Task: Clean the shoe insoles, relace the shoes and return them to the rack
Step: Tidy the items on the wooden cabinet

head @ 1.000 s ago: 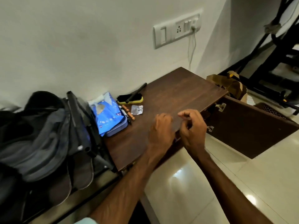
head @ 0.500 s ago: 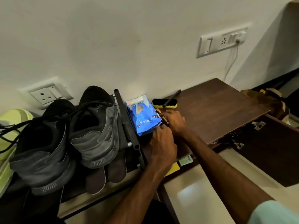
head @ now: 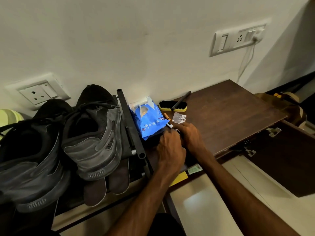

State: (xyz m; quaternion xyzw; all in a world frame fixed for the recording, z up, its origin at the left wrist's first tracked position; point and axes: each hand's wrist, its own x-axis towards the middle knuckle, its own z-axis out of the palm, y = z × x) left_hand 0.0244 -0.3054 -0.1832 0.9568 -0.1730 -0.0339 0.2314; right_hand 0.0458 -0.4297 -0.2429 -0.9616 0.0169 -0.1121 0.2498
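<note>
A person's left hand (head: 170, 150) and right hand (head: 191, 138) meet knuckles-up at the near left corner of a dark brown wooden cabinet top (head: 230, 113). Their fingertips are tucked down by the lower edge of a crumpled blue plastic wipes packet (head: 150, 121). The fingers are hidden from above, so it cannot be told whether either hand has closed on anything. A slim white pen-like item (head: 170, 125) pokes out just beyond the right hand, near a copper-coloured battery (head: 167, 116) and a scrap of silver foil (head: 179, 118). A yellow-backed brush with black bristles (head: 172, 106) lies by the wall, a black tube (head: 181, 100) resting across it. To the left, a pair of worn dark grey sneakers (head: 92, 133) sits heels-out on a black metal-tube shoe rack (head: 131, 126). Two dark flat insoles (head: 117, 178) stick out from beneath the sneaker nearer the cabinet. A white wall socket (head: 39, 94) sits behind the sneakers. A white switch panel (head: 238, 40) with a hanging cable is above the cabinet, whose door (head: 289, 159) stands open.
</note>
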